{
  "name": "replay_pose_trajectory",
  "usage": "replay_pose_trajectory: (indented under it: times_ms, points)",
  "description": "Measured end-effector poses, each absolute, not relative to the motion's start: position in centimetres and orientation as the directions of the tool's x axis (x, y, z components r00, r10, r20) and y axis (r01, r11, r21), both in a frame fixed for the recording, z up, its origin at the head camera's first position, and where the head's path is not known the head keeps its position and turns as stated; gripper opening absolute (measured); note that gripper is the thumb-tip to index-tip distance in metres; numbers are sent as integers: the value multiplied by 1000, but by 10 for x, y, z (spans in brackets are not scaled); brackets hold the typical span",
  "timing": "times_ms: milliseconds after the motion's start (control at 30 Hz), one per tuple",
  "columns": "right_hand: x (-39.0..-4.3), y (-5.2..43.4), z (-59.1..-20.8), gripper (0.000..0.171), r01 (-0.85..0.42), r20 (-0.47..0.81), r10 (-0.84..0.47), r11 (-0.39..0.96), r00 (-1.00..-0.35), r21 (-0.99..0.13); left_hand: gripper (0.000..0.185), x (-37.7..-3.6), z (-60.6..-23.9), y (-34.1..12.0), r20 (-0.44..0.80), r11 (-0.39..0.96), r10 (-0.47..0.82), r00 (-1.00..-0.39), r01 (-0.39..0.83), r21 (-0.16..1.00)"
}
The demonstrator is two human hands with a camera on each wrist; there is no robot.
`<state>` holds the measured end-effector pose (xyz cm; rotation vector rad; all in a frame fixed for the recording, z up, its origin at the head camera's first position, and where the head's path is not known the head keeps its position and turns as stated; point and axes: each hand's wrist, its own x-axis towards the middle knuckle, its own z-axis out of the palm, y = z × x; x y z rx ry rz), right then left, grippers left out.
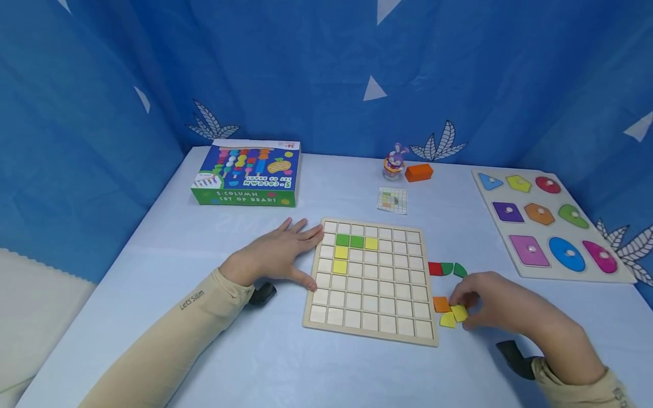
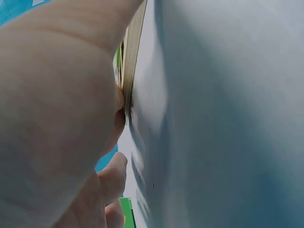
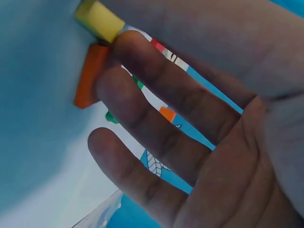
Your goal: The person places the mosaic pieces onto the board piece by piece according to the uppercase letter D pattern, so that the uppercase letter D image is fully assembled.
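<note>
A wooden grid board (image 1: pixel 372 294) lies in the middle of the table, with green tiles (image 1: pixel 350 241) and yellow tiles (image 1: pixel 340 259) set in its upper left squares. My left hand (image 1: pixel 301 255) rests flat on the table with straight fingers, touching the board's left edge (image 2: pixel 129 71). To the right of the board my right hand (image 1: pixel 461 306) pinches a yellow tile (image 1: pixel 459 313) (image 3: pixel 99 19) between thumb and forefinger. Beside that tile lie an orange tile (image 1: pixel 441 304) (image 3: pixel 90 76) and a second yellow tile (image 1: pixel 448 321). A red tile (image 1: pixel 435 268) and green pieces (image 1: pixel 454 269) lie just beyond.
A bead-set box (image 1: pixel 247 173) stands at the back left. A shape puzzle board (image 1: pixel 551 224) with knobbed pieces lies at the right. A small pattern card (image 1: pixel 393 200), an orange block (image 1: pixel 419 171) and a toy rabbit (image 1: pixel 394 161) sit behind the grid board.
</note>
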<state>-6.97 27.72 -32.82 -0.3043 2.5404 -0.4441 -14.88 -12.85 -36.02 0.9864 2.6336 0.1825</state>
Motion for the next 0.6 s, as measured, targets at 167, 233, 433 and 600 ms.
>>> replay_pose_trajectory:
  times_ms: [167, 233, 433, 600]
  points:
    - [-71, 276, -331, 38, -121, -472, -291, 926, -832, -359, 121, -149, -362, -129, -246, 751, 660, -709, 621, 225]
    - [-71, 275, -331, 37, -126, -467, -292, 926, -835, -355, 122, -150, -363, -129, -246, 751, 660, -710, 622, 222]
    - [-70, 275, -329, 34, -142, -454, -299, 927, -839, -347, 122, -150, -363, -129, -247, 752, 660, -710, 621, 223]
    - [-72, 273, -322, 32, -143, -457, -292, 932, -840, -333, 121, -149, -362, -128, -252, 755, 655, -712, 617, 221]
